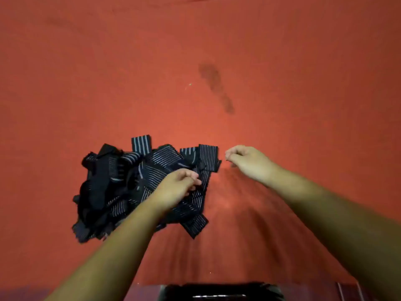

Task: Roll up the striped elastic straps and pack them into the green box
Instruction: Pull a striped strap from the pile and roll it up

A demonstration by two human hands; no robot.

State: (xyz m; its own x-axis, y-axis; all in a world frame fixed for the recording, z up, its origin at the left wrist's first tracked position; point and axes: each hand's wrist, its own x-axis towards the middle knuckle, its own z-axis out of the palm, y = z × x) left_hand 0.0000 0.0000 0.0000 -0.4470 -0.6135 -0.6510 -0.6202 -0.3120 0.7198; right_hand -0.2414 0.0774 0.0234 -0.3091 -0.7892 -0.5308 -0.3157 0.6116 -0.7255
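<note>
Black striped elastic straps are heaped unrolled; one is pinched by the left hand; the curled right hand is empty; next, one strap must be drawn free.

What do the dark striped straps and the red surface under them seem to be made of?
The straps look like woven fabric, likely elastic: matte, dark, thin pale stripes, flopping limply. The red surface is probably matte cloth, given soft creases and a soaked-in stain.
</note>
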